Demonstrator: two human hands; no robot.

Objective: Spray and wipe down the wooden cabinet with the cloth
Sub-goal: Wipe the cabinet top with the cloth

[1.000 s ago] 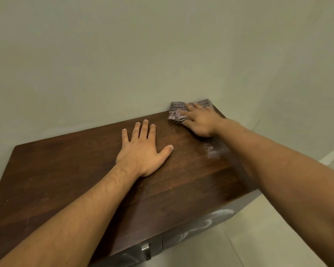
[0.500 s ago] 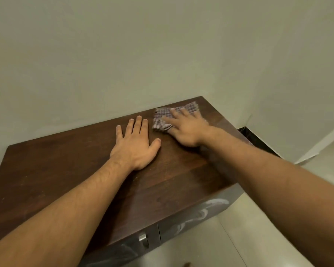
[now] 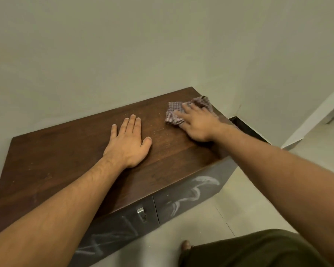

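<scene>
- We are in the wiping step: our right hand (image 3: 198, 124) lies flat on the crumpled purple-and-grey checked cloth (image 3: 174, 112), fingers stretched out and pressing it down rather than curled around it.
- The cloth sits at the upper right of the frame, on the far right corner of the dark brown wooden cabinet (image 3: 56, 151), close to the pale wall (image 3: 123, 54).
- Our left hand (image 3: 128, 143) rests palm-down at the middle of the top with fingers straight and together, holding nothing; we judge it is bracing us.
- Pale specks (image 3: 158, 130) show on the wood between the two hands, so that patch looks unfinished to us.
- The next move, we think, calls for dragging the cloth toward the centre and left; the braced left hand stands in that path and would have to lift or shift.
- The dark grey cabinet front (image 3: 193, 193) carries white smears and a small metal handle (image 3: 140, 213); it appears not yet wiped.
- No spray bottle is in view.
- At the lower right, dark olive trousers (image 3: 258, 249) and a foot (image 3: 185, 245) stand on the light tiled floor (image 3: 201, 228).
</scene>
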